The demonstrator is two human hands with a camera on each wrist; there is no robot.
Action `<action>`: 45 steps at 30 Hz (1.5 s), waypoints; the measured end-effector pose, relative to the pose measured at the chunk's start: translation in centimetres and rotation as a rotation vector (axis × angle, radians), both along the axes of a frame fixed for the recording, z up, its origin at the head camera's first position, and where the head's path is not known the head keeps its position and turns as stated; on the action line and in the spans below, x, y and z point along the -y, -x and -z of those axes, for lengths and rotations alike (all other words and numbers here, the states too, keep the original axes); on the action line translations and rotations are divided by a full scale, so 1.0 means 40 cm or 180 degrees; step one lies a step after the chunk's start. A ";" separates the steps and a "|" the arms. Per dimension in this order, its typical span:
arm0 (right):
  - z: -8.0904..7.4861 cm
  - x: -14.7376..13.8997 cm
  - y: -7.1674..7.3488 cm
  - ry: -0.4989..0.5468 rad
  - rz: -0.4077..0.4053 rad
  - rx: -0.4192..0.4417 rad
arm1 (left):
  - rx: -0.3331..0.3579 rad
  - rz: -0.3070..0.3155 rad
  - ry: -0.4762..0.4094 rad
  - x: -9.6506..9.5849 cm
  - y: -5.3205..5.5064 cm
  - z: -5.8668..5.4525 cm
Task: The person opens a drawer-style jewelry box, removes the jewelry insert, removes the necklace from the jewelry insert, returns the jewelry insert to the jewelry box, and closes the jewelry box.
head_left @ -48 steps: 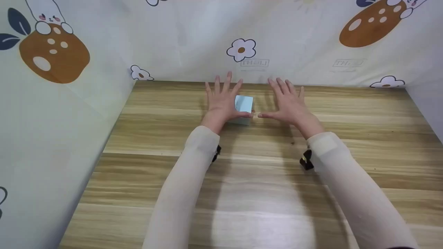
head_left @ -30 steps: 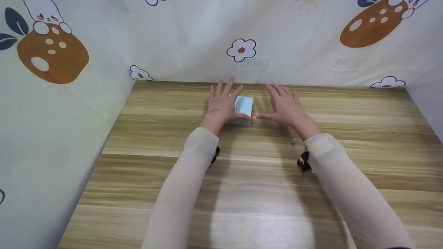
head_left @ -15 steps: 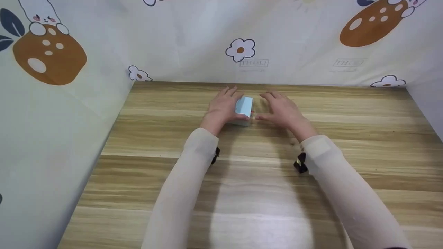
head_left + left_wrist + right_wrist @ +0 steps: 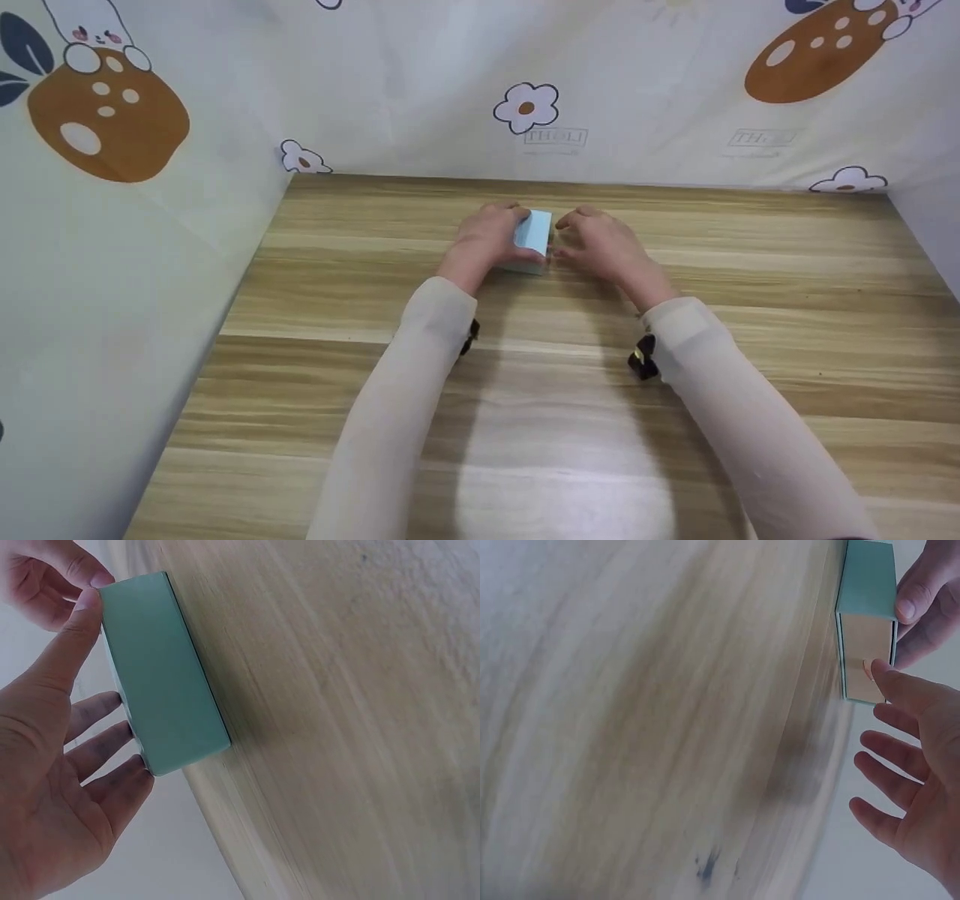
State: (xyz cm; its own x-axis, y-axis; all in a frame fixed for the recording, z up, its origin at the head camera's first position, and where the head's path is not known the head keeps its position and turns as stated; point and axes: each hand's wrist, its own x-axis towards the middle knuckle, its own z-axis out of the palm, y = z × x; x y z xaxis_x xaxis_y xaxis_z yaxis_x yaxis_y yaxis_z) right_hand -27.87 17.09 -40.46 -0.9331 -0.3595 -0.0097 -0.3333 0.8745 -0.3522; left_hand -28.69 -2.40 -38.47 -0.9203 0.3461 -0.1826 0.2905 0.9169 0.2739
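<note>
A small pale green box (image 4: 534, 231) sits on the wooden table close to the back wall. My left hand (image 4: 487, 236) grips it from the left, thumb on the near side and fingers round the far side. The left wrist view shows its plain green face (image 4: 161, 675). In the right wrist view the box's end is a tan panel (image 4: 864, 637) set inside the green sleeve, with a small orange tab (image 4: 868, 669). My right hand (image 4: 604, 244) is at that end, its thumb tip at the tab and its other fingers spread loosely, not closed on it.
The wood-grain table (image 4: 555, 420) runs up to a white wall sheet (image 4: 420, 97) printed with flowers and orange fruit shapes. Another sheet (image 4: 90, 300) borders the left side. Dark straps with a small device (image 4: 643, 358) are worn on the wrists.
Both hands' fingers, spread wide before, have bent inward. The left hand's fingers have closed round the box; the right hand has moved left toward the tab end. The box has stayed in place.
</note>
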 end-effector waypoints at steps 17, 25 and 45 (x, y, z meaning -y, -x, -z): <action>0.024 0.039 0.007 -0.0020 -0.0071 -0.0343 | 0.0016 -0.0032 -0.0026 -0.002 0.003 -0.004; 0.026 0.047 0.007 -0.0138 0.0023 -0.0360 | 0.0003 -0.0029 -0.0020 -0.002 0.005 0.002; 0.028 0.046 0.002 -0.0344 -0.0033 -0.0565 | -0.0024 -0.0100 -0.0104 0.000 -0.002 0.007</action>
